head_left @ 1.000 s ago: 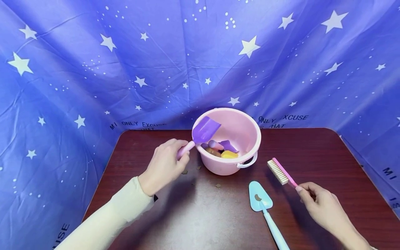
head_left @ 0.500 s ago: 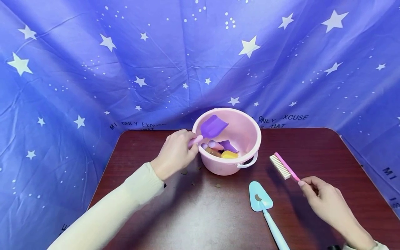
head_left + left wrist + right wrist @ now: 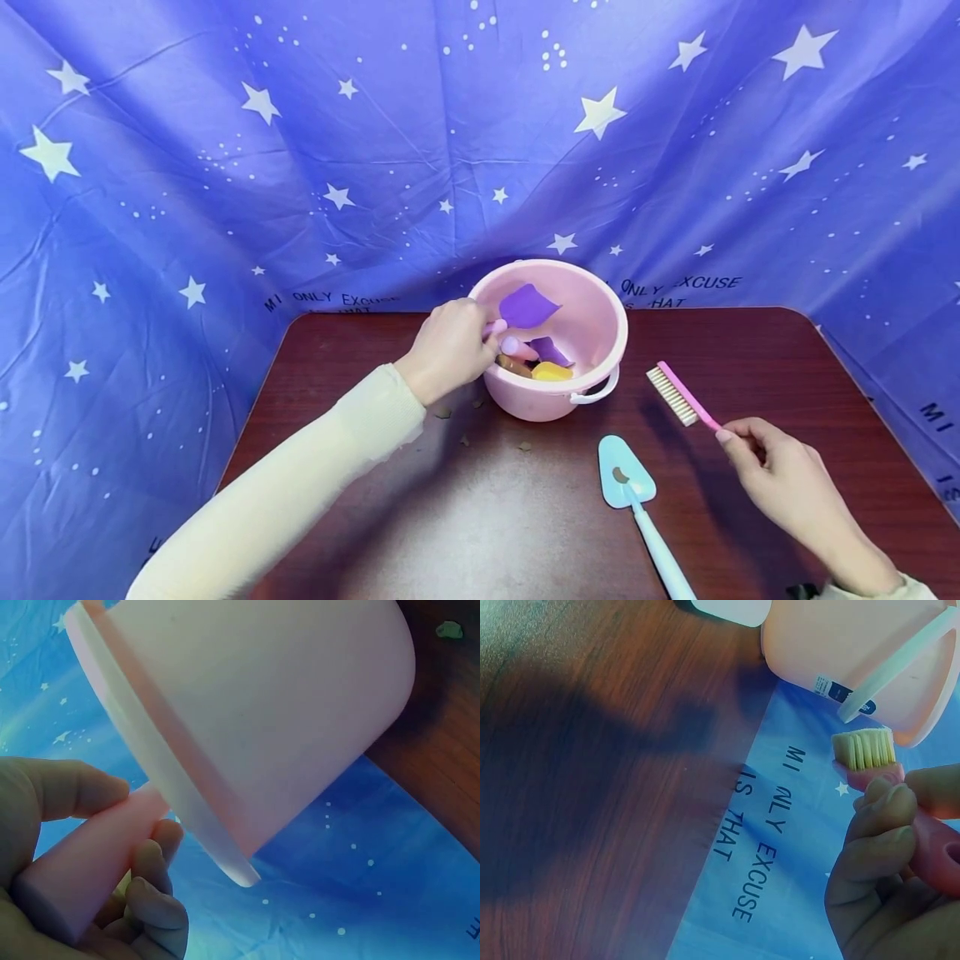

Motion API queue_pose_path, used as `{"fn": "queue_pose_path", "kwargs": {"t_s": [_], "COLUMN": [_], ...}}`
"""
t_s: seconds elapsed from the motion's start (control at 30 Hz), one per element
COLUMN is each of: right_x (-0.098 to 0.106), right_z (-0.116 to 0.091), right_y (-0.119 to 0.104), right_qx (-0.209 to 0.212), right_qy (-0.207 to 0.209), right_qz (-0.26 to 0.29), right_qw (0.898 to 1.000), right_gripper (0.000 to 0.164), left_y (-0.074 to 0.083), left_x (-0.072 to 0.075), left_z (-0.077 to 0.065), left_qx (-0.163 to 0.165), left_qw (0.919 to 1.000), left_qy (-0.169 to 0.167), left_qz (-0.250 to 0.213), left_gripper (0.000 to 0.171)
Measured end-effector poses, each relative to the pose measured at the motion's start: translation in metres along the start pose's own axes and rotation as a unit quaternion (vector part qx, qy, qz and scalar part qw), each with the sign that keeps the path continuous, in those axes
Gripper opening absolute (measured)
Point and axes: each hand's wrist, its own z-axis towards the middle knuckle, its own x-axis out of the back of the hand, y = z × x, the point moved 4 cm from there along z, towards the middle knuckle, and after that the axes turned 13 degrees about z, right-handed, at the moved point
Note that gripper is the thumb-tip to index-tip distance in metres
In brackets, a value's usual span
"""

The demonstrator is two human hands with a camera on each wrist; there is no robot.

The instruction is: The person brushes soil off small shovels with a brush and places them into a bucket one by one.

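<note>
My left hand (image 3: 453, 346) is at the left rim of a pink bucket (image 3: 536, 406). It grips the pink handle (image 3: 94, 859) of a toy shovel (image 3: 529, 307), whose purple blade is inside the bucket's mouth. Under the blade lie a yellow piece (image 3: 552, 372), another purple blade (image 3: 551, 353) and a brownish piece (image 3: 513, 365), partly hidden by the rim. To the right of the bucket, my right hand (image 3: 787, 483) holds a pink brush (image 3: 682, 393) by its handle, above the table. Its pale bristles (image 3: 866, 749) point away from the palm in the right wrist view.
A light-blue trowel (image 3: 626, 471) lies on the dark wooden table (image 3: 465, 533), with a small brown bit on its blade. Several small flakes (image 3: 524, 447) are scattered before the bucket. The bucket's white handle (image 3: 596, 392) hangs at its right. A starry blue cloth (image 3: 420, 150) surrounds the table.
My left hand has moved right and slightly up, taking the shovel further over and into the bucket; its blade now sits lower. My right hand with the brush has shifted slightly up.
</note>
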Motion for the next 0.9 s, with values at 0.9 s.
{"fn": "queue_pose_path", "kwargs": {"t_s": [0.9], "right_x": [-0.008], "right_z": [-0.008], "right_y": [0.003], "right_qx": [0.002], "right_qy": [0.014], "right_qz": [0.007], "right_qw": [1.000], "right_gripper": [0.007], "left_y": [0.013], "left_x": [-0.033], "left_z": [0.050], "left_qx": [0.050], "left_qw": [0.9831], "left_qy": [-0.156], "left_qz": [0.082], "left_gripper": [0.007]}}
